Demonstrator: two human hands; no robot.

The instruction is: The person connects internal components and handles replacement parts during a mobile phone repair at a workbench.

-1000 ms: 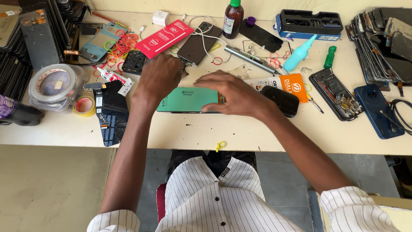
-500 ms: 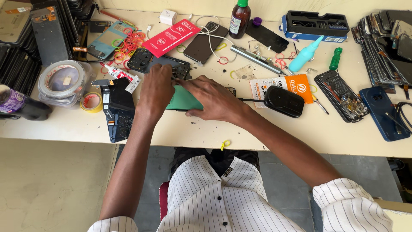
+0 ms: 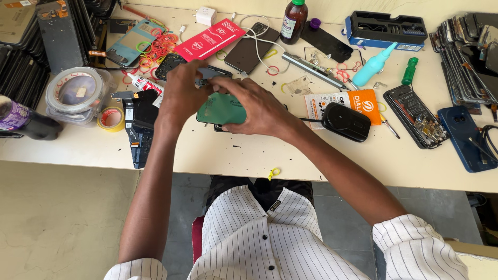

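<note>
A green phone back cover point(image 3: 220, 110) lies flat on the white workbench point(image 3: 311, 155) in front of me. My right hand point(image 3: 257, 106) lies over its right end with the fingers curled around it. My left hand point(image 3: 181, 93) grips its left end and a dark phone frame point(image 3: 210, 74) just behind it. Much of the cover is hidden under both hands.
A black box point(image 3: 346, 122) with a cord sits right of my hands, an orange packet point(image 3: 363, 101) behind it. Tape rolls point(image 3: 78, 93), a black block point(image 3: 140, 124), rubber bands point(image 3: 155, 49), a brown bottle point(image 3: 293, 21), opened phones point(image 3: 415, 116) and stacked screens point(image 3: 467, 36) crowd the bench.
My left hand has moved from the cover's top edge to its left end, near the dark frame. The right hand stays on the cover. The view has shifted slightly.
</note>
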